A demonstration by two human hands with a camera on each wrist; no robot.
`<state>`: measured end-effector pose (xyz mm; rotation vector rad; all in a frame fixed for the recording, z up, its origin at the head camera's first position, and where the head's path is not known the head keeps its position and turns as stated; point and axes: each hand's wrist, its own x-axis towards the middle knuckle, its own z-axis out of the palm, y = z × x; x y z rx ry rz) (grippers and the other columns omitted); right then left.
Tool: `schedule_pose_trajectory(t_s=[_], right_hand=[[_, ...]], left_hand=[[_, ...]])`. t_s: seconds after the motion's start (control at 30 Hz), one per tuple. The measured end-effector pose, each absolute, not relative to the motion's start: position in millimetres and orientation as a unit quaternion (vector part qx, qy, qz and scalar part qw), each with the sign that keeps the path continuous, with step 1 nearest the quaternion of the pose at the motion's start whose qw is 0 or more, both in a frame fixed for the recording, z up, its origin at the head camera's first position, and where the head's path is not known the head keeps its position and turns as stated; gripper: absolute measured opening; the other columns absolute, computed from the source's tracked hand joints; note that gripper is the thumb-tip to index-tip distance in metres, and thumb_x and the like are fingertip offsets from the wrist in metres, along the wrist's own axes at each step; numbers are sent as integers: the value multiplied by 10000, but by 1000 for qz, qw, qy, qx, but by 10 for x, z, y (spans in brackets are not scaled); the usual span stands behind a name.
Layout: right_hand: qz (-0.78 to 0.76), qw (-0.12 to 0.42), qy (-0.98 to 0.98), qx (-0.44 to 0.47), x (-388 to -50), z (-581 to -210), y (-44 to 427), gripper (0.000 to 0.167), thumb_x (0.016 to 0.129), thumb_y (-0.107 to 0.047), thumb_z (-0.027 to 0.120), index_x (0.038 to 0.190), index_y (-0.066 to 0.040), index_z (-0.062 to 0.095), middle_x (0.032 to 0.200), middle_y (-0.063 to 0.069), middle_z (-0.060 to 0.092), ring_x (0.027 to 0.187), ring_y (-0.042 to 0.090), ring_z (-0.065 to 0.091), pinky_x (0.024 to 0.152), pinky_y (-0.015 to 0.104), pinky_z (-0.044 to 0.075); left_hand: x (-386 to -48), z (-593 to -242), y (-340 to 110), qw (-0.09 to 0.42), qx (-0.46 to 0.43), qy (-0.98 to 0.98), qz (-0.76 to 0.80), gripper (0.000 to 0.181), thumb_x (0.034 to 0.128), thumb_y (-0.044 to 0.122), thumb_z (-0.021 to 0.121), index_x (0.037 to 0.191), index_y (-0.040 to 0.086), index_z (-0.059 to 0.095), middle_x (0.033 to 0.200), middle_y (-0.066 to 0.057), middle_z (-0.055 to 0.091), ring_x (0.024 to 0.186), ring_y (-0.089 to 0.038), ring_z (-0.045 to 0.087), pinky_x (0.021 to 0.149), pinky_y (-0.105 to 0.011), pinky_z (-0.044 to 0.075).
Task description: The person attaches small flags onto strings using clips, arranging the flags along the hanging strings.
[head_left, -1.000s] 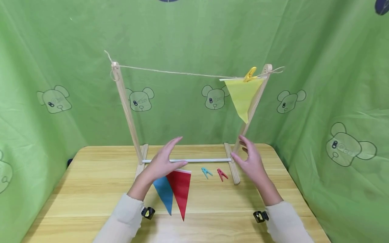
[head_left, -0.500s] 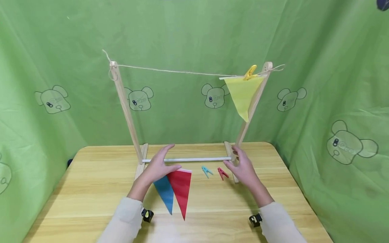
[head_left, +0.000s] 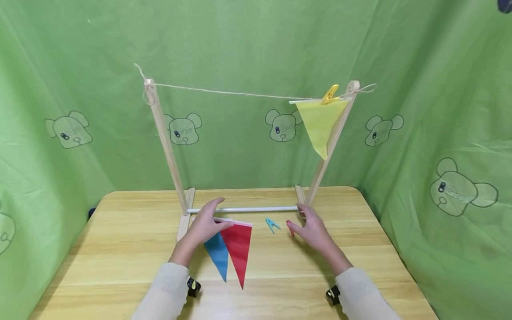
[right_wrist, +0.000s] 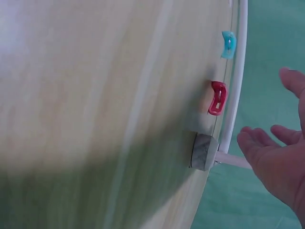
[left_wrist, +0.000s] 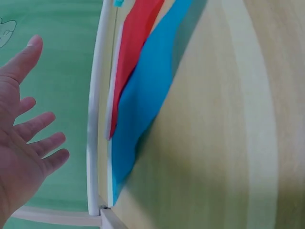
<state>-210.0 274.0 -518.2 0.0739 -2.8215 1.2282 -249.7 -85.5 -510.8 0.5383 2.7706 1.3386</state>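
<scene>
My left hand (head_left: 204, 226) hovers over the upper edges of a red pennant (head_left: 238, 249) and a blue pennant (head_left: 217, 255), which overlap on the table. In the left wrist view its fingers (left_wrist: 40, 126) are spread and hold nothing. My right hand (head_left: 314, 227) is above a red clothespin (head_left: 290, 227), covering part of it in the head view. Nothing is between its fingers in the right wrist view, where the red clothespin (right_wrist: 218, 98) lies apart from them. A blue clothespin (head_left: 272, 224) lies just left of the red one.
Behind the hands stands a wooden frame (head_left: 166, 138) with a white crossbar (head_left: 256, 209) low down. String (head_left: 224, 92) spans its posts. A yellow clothespin (head_left: 330, 94) holds a yellow pennant (head_left: 320, 122) on the string near the right post. A green curtain (head_left: 240, 53) surrounds the table (head_left: 120, 249).
My right hand has moved left and down from the right post to over the red clothespin. The left hand has dropped slightly toward the pennants. The pennants and clothespins have stayed put.
</scene>
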Motion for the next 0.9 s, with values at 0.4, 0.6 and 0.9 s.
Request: schedule_pose_trajectory(t_s=[0.4, 0.6, 0.9], right_hand=[[357, 2, -934, 11, -2055, -5236, 2659, 703, 920, -219, 792, 1462, 79, 458, 1444, 309, 528, 1350, 488, 508, 1126, 593, 444], [338, -5, -941, 7, -2035, -5292, 2631, 687, 906, -223, 800, 1431, 91, 488, 1359, 293, 576, 1189, 398, 612, 1030, 539, 538], [310, -8, -951, -2, -2035, -5310, 2601, 681, 876, -211, 833, 1386, 113, 519, 1230, 265, 602, 1005, 297, 614, 928, 495, 574]], left_hand=[[-2525, -5282, -796, 12, 158, 906, 393, 806, 833, 308, 883, 1500, 60, 503, 1532, -151, 516, 1440, -388, 434, 1183, -531, 413], [-2513, -5354, -799, -10, 158, 916, 367, 750, 840, 302, 876, 1463, 54, 541, 1485, -163, 550, 1388, -381, 476, 1152, -529, 447], [-2527, -5373, -797, -30, 163, 921, 352, 699, 838, 291, 878, 1428, 58, 583, 1426, -152, 599, 1319, -347, 525, 1118, -502, 481]])
